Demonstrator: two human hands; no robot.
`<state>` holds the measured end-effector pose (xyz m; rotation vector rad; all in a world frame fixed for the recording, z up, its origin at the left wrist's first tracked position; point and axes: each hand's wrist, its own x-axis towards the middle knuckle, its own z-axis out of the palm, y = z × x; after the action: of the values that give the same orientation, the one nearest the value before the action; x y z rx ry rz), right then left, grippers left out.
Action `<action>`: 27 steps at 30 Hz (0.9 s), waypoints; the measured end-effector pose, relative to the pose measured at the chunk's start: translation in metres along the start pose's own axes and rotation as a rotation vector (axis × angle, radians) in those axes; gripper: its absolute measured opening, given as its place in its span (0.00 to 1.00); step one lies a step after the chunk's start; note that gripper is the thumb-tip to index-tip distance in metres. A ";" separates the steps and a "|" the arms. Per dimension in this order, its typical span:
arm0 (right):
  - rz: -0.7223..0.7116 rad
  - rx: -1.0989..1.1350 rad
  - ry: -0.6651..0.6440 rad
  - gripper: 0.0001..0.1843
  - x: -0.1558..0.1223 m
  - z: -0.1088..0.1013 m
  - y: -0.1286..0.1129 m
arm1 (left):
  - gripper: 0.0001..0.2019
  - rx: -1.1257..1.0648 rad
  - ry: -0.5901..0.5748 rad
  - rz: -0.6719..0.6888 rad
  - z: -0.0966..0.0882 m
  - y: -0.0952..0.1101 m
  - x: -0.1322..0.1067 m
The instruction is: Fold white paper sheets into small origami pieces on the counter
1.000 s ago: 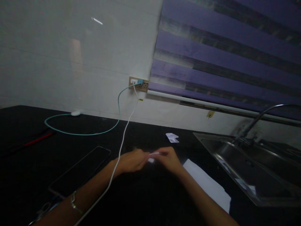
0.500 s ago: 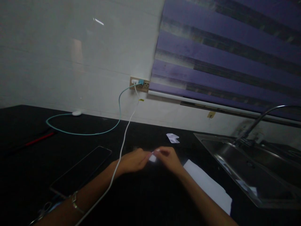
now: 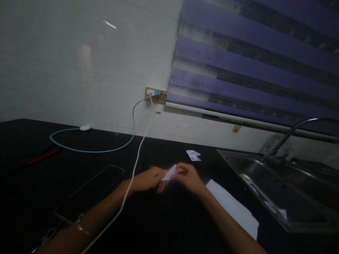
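A small folded piece of white paper [image 3: 169, 173] is held between both hands above the dark counter. My left hand [image 3: 151, 178] pinches its left end, with some fingers curled beneath it. The fingertips of my right hand [image 3: 187, 176] are closed on its right side. Beyond the hands lies a folded paper piece [image 3: 193, 155] with a notched right edge. Flat white paper sheets [image 3: 233, 208] rest on the counter, partly behind my right forearm.
To the left lie a dark phone [image 3: 90, 192] and a red stick-like item [image 3: 43, 157]. A white cable [image 3: 136, 160] crosses over my left forearm from the wall socket [image 3: 156, 95]. A teal cable [image 3: 92, 151] loops on the counter. At right is a metal sink [image 3: 238, 162] with a faucet [image 3: 288, 135].
The paper has turned in my fingers and now shows a larger, slanted white face. My left hand's lower fingers have come into view beneath it. The view has shifted slightly.
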<state>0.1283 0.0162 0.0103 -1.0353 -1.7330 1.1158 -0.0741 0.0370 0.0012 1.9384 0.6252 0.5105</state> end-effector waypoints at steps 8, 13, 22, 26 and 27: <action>-0.109 -0.140 0.057 0.15 -0.003 0.005 0.003 | 0.25 0.164 0.109 0.046 0.000 0.007 -0.004; -0.079 0.077 -0.114 0.13 -0.007 0.011 -0.005 | 0.24 0.152 0.146 0.107 0.004 0.004 -0.001; -0.034 0.144 -0.111 0.11 -0.007 0.012 -0.010 | 0.24 -0.006 0.215 0.027 0.010 -0.002 0.002; -0.035 0.175 -0.164 0.10 -0.007 0.011 -0.009 | 0.20 0.082 0.250 0.098 0.009 -0.003 0.003; -0.035 0.180 -0.166 0.09 -0.007 0.011 -0.009 | 0.19 0.067 0.262 0.091 0.010 -0.002 0.003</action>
<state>0.1191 0.0045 0.0143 -0.8188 -1.7347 1.3404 -0.0661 0.0332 -0.0042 1.9859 0.7291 0.8198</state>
